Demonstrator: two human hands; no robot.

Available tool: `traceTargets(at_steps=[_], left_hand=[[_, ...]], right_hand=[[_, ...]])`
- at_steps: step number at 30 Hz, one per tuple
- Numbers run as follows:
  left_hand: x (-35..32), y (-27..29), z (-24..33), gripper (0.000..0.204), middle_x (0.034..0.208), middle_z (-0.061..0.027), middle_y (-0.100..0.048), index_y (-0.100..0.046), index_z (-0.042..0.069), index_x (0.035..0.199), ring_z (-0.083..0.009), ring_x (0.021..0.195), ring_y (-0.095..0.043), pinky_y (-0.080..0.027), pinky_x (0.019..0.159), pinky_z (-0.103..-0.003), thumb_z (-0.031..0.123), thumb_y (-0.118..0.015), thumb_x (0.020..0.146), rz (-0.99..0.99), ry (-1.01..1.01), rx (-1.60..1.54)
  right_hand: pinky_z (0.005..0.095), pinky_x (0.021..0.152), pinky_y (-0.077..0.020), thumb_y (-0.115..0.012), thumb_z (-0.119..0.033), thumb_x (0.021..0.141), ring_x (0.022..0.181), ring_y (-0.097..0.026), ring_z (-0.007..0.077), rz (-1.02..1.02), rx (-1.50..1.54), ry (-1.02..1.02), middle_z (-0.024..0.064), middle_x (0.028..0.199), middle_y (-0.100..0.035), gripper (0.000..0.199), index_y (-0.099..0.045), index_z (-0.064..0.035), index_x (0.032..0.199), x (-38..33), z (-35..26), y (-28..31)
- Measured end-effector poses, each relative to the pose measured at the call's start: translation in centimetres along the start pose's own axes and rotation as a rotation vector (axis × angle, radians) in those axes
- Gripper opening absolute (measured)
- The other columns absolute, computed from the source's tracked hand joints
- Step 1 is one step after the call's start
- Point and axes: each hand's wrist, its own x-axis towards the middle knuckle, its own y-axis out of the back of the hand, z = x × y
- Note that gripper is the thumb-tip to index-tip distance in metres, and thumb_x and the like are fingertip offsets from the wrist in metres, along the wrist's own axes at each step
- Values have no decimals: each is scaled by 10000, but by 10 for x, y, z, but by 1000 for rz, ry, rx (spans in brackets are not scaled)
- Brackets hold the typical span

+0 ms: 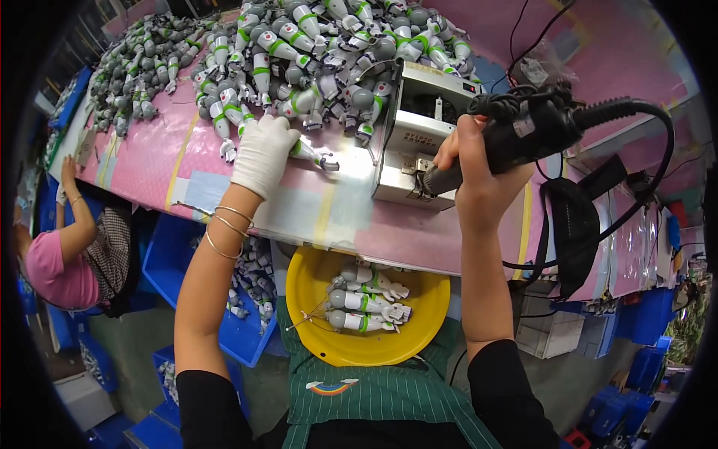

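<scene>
My left hand, in a white glove, is closed at the near edge of a heap of toy robot arms. A white and green toy arm sticks out to the right from under its fingers; the glove hides the rest. My bare right hand is wrapped round a black electric screwdriver with a thick coiled cable. The screwdriver's tip end meets the front of a metal screw feeder; the bit itself is hidden.
Below the pink-covered table sits a yellow basin holding several toy arms. Blue bins with more parts stand to its left. A black pouch lies right of my right arm. At far left a person in pink sits.
</scene>
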Motion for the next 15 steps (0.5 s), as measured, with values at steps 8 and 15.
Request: traceTargets(at_steps=[8,15], left_hand=[[-39,36,73,343,889,-155,-603,-632,23,941,-361,869,-597,-487,782,-440,134,-800,663,-196,107,-682],[-87,41,106,342,904,-107,-639,-652,62,1030,-330,837,-613,-502,748,-415,101,-781,716,101,190,-757]], right_hand=[[294,513,-465,-611,-36,934,475,-526,141,22,-4,13,64,593,-541,105,-536,16,986,-12,-5,5],[318,533,-489,-597,-53,940,530,-542,156,-68,213,-138,80,673,-553,110,-538,14,1005,-37,-7,10]])
